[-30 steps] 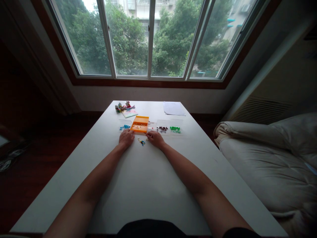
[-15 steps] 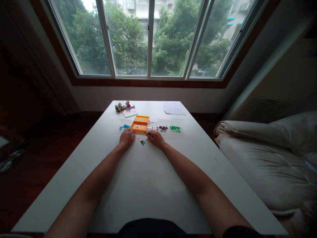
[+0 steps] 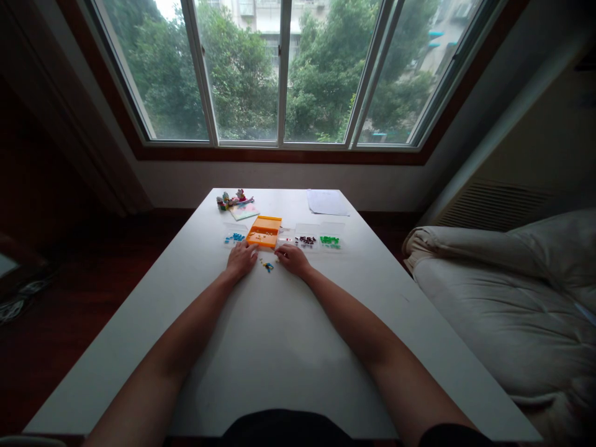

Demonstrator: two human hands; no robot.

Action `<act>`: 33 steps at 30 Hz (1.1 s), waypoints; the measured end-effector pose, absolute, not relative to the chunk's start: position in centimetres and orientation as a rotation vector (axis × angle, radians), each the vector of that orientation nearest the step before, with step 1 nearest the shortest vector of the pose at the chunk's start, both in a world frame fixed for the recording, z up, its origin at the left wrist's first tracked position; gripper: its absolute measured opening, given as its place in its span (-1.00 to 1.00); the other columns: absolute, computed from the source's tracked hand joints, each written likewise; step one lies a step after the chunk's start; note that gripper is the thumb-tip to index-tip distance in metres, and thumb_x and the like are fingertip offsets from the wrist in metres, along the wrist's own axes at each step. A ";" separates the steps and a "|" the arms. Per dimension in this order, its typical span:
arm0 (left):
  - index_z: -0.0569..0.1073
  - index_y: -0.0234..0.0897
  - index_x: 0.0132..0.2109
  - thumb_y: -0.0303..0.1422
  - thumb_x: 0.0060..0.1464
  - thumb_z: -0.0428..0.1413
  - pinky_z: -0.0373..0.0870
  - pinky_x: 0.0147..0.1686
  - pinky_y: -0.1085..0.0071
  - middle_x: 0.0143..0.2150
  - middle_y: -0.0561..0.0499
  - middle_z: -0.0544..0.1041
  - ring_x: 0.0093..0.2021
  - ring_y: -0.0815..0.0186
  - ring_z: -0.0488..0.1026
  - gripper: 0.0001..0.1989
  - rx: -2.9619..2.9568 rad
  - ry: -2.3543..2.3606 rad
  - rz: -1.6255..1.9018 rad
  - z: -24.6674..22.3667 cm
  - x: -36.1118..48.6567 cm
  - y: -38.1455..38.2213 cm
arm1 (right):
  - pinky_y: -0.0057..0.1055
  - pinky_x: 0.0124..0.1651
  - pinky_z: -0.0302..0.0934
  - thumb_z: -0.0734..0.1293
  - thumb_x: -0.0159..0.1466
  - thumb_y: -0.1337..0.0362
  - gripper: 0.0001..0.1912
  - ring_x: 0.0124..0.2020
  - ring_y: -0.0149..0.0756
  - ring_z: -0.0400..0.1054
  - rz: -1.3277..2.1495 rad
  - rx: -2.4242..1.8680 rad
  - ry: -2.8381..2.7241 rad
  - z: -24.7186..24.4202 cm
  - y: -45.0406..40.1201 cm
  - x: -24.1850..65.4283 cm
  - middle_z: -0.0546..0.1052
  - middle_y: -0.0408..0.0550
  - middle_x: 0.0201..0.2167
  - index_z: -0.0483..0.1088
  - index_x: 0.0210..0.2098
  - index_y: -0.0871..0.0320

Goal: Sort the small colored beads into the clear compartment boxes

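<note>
The one camera looks from the person's head, facing forward and down along the table (image 3: 284, 347) to the window (image 3: 281, 93) on the far side. The table's near edge lies close below; the left hand (image 3: 241, 258) and right hand (image 3: 292, 258) show farther off. The wide view takes in floor (image 3: 79, 292) at left, sofa (image 3: 465, 304) at right.

Loose pieces (image 3: 268, 267), shapes indistinct
</note>
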State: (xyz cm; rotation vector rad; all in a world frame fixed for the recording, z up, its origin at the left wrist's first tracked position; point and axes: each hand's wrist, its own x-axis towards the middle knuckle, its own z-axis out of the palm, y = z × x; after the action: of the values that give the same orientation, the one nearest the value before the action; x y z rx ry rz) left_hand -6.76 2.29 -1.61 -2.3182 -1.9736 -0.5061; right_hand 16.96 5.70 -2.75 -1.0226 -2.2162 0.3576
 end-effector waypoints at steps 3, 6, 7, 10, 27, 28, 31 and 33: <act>0.48 -0.05 0.18 -0.11 0.27 0.01 0.23 0.13 0.10 0.09 -0.16 0.40 0.14 -0.02 0.27 -0.59 -2.318 -1.967 -0.472 -1.1 -6.1 1.9 | -0.45 -0.18 0.14 0.31 0.36 0.28 -0.83 -0.31 -0.35 0.34 0.354 -1.018 -2.214 -2.7 5.6 16.9 0.54 -0.08 -0.31 0.57 -0.23 0.12; 0.49 -0.03 0.17 -0.05 0.24 0.03 0.17 0.17 0.05 0.12 -0.16 0.37 0.19 -0.07 0.22 -0.57 -2.315 -1.977 -0.458 -0.8 -5.6 1.6 | -0.46 -0.17 0.15 0.32 0.36 0.28 -0.83 -0.30 -0.35 0.34 0.363 -1.026 -2.210 -2.6 5.5 16.9 0.55 -0.07 -0.30 0.58 -0.22 0.11; 0.48 -0.01 0.17 -0.04 0.24 0.03 0.16 0.17 0.05 0.13 -0.16 0.36 0.20 -0.07 0.21 -0.56 -2.322 -1.975 -0.451 -0.8 -5.5 1.6 | -0.46 -0.16 0.15 0.32 0.35 0.29 -0.84 -0.30 -0.35 0.35 0.366 -1.029 -2.211 -2.6 5.5 16.9 0.55 -0.07 -0.29 0.58 -0.22 0.11; 0.48 0.02 0.17 -0.02 0.24 0.02 0.14 0.18 0.04 0.15 -0.14 0.35 0.20 -0.05 0.21 -0.57 -2.341 -1.948 -0.434 -0.9 -5.4 1.7 | -0.45 -0.15 0.16 0.32 0.35 0.30 -0.83 -0.29 -0.34 0.35 0.371 -1.028 -2.211 -2.5 5.5 16.9 0.56 -0.07 -0.28 0.58 -0.22 0.11; 0.55 -0.14 0.07 -0.17 0.29 0.02 0.22 0.20 0.09 0.08 -0.13 0.49 0.17 0.03 0.28 -0.66 -2.407 -1.850 -0.648 -1.8 -6.2 2.4 | -0.45 -0.13 0.17 0.31 0.36 0.29 -0.82 -0.27 -0.34 0.36 0.369 -1.062 -2.223 -2.3 5.3 16.9 0.56 -0.08 -0.27 0.58 -0.22 0.10; 0.56 -0.14 0.06 -0.18 0.30 0.01 0.23 0.21 0.11 0.06 -0.12 0.50 0.15 0.05 0.30 -0.66 -2.436 -1.830 -0.665 -1.7 -6.3 2.4 | -0.45 -0.13 0.17 0.31 0.36 0.29 -0.83 -0.27 -0.34 0.36 0.370 -1.066 -2.222 -2.3 5.3 16.9 0.56 -0.08 -0.27 0.58 -0.22 0.10; 0.58 -0.14 0.04 -0.23 0.30 0.00 0.24 0.21 0.12 0.03 -0.10 0.51 0.12 0.08 0.32 -0.68 -2.482 -1.769 -0.727 -1.5 -6.4 2.4 | -0.45 -0.12 0.16 0.31 0.36 0.28 -0.83 -0.26 -0.33 0.35 0.371 -1.071 -2.222 -2.2 5.2 16.9 0.55 -0.08 -0.28 0.58 -0.22 0.10; 0.58 -0.15 0.03 -0.25 0.29 0.00 0.21 0.23 0.10 0.10 -0.11 0.49 0.16 0.06 0.30 -0.68 -2.403 -1.786 -0.777 -1.4 -6.6 2.5 | -0.44 -0.12 0.17 0.31 0.36 0.28 -0.83 -0.26 -0.32 0.36 0.374 -1.077 -2.220 -2.2 5.0 16.9 0.56 -0.08 -0.27 0.57 -0.22 0.10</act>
State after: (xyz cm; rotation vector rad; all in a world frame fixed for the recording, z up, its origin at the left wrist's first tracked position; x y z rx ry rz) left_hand -6.64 2.51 -1.44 -2.4028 -1.7860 -0.7767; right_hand 16.87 5.05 -2.15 -1.0769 -2.2196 0.3738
